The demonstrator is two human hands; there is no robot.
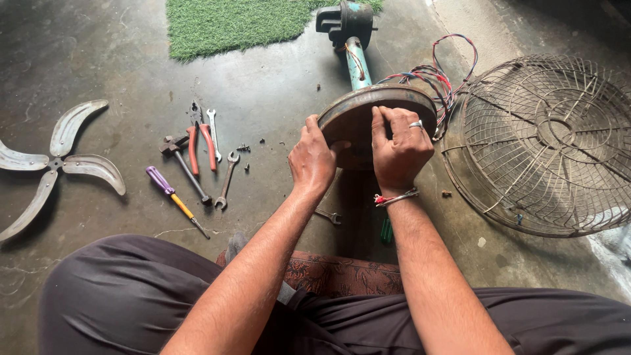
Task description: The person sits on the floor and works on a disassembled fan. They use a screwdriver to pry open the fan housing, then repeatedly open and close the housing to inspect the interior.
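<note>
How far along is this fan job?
Already done: the metal blades and the wire guard lie apart on the floor, off the fan. In hand: the left hand and right hand both grip the round motor casing, with coloured wires hanging loose beside it. Left: the casing looks closed, and the pliers, spanners and screwdriver lie unused.

The near face of the round motor housing [368,115] is largely covered by the left hand [312,161] and right hand [399,150]. A spanner [328,215] and a green-handled tool [386,230] lie partly concealed beneath the forearms. The wire fan guard [545,141] is cut off at the right edge, the metal fan blade [56,161] at the left. Small screws [243,148] are too small to identify.
</note>
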